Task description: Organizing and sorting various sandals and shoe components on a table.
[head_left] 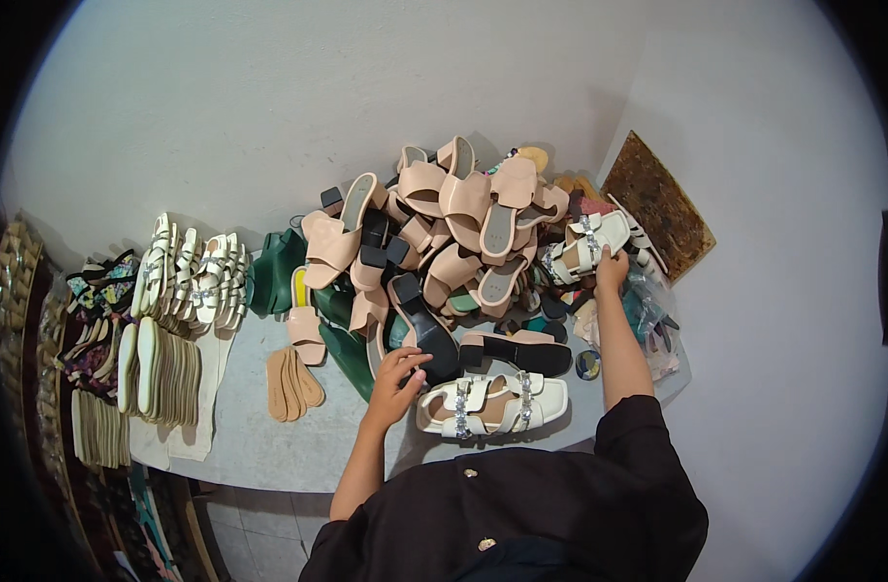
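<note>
My right grip (611,260) clasps a white sandal (586,244); my left grip (397,378), loosely curled, rests by another sandal (490,404) on the counter (269,441).

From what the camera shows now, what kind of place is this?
Probably a small footwear workshop or packing room. A heap of beige block-heel sandals covers the grey table, loose insoles lie stacked beside it, and white sandals stand in rows at the left.

Right fingers (620,254) perhaps hidden behind white sandal (587,244).
</note>
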`<state>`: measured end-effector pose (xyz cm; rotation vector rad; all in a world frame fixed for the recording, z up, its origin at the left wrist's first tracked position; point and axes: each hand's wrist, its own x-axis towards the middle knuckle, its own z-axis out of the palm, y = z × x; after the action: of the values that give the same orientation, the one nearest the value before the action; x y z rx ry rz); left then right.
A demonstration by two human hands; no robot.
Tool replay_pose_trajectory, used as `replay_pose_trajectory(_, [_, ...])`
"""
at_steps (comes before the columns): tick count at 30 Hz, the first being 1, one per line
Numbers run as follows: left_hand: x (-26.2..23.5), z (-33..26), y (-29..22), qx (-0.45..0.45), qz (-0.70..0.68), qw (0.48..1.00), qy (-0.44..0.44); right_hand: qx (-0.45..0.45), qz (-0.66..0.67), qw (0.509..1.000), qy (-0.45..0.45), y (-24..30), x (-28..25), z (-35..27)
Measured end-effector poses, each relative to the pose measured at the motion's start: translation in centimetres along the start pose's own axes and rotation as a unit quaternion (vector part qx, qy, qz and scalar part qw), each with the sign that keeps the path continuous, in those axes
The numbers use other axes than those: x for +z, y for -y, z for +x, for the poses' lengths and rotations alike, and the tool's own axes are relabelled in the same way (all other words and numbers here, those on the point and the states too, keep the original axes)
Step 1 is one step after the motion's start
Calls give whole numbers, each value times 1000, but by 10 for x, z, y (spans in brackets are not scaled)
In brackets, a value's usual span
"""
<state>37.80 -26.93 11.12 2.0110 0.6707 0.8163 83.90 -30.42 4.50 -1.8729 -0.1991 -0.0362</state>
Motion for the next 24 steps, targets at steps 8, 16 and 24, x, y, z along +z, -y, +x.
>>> replay_pose_trajectory(8, [-6,5,-3,15,3,1000,-7,-92,213,969,-82,15,-38,-9])
replay_pose_trajectory(16, [9,21,-20,2,-13,999,-34,-55,449,892,-12,93,-113,-82])
replay_pose_trajectory(24, [56,19,-35,-167,-342,925,-12,8,429,896,117,79,-86,-228])
